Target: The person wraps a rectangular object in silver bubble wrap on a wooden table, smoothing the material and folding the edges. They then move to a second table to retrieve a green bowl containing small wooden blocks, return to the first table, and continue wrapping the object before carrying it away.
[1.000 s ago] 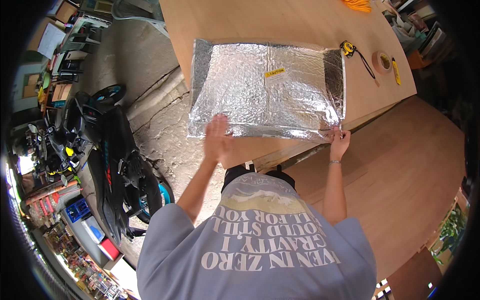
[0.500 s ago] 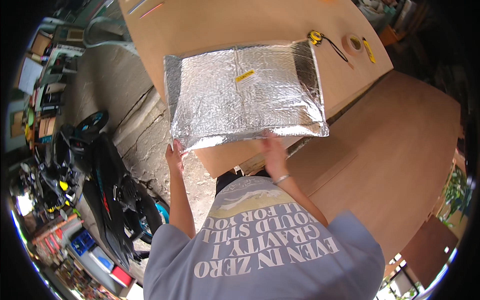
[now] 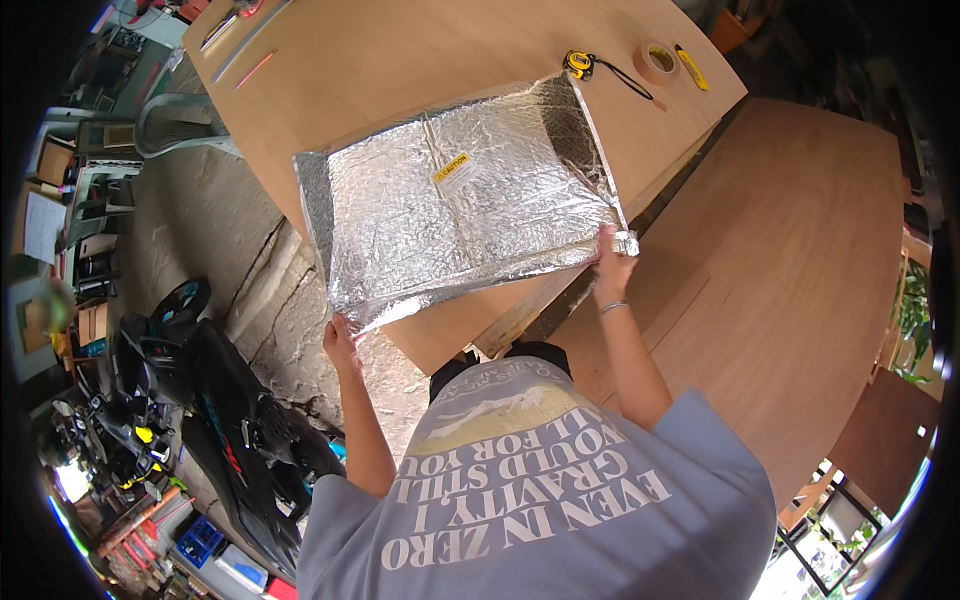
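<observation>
A silver foil insulation sheet (image 3: 395, 215), its side edges folded up like a shallow tray, lies over the near part of a brown wooden board (image 3: 480, 50). A small yellow and white label (image 3: 453, 172) sits near its middle. My left hand (image 3: 341, 343) is closed on the sheet's near left corner, beyond the board's edge. At the near right corner, my right hand (image 3: 613, 272) pinches the foil; its fingertips are partly hidden by the crumpled edge.
Past the sheet's far right corner are a yellow tape measure (image 3: 578, 65) with a black strap, a tape roll (image 3: 657, 64) and a yellow cutter (image 3: 691, 68). Pens and a strip (image 3: 250, 42) lie far left. Another board (image 3: 760, 260) stands right; a black motorcycle (image 3: 235, 430) is left.
My right hand has moved right along the near edge to the corner and closed on it. The sheet's right side now sits higher in view, while my left hand keeps its corner.
</observation>
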`<state>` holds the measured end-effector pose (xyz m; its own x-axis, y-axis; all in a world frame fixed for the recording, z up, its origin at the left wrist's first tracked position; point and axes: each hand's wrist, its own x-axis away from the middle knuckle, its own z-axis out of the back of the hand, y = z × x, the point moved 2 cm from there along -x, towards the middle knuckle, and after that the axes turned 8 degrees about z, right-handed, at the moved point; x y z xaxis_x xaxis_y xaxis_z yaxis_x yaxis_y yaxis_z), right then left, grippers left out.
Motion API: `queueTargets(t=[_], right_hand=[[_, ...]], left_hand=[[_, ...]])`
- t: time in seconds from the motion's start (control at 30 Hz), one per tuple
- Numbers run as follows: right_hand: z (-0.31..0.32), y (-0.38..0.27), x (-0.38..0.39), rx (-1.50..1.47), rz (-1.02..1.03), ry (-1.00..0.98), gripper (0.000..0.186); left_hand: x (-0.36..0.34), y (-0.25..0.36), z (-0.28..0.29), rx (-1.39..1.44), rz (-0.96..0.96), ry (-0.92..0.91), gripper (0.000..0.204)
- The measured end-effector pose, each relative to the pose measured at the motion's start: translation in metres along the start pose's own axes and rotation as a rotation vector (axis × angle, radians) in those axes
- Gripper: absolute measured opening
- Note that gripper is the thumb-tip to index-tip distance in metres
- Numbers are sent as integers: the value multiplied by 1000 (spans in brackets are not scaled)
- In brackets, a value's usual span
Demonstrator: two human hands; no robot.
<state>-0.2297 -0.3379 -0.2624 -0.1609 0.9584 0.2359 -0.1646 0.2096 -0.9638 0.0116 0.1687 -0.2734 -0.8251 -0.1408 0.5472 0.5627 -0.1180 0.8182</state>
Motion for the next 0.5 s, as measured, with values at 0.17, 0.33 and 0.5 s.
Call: queueTargets(t=[0.17, 0.33, 0.5], right_hand=[[42, -8, -35, 120, -42, -294, 49], [47, -6, -51, 168, 50, -485, 38], [46, 8, -57, 38, -42, -380, 35]], left_hand=[[0, 25, -5, -83, -95, -158, 32], [-6, 31, -17, -43, -98, -172, 30], [-15, 14, -7, -27, -123, -156, 39]])
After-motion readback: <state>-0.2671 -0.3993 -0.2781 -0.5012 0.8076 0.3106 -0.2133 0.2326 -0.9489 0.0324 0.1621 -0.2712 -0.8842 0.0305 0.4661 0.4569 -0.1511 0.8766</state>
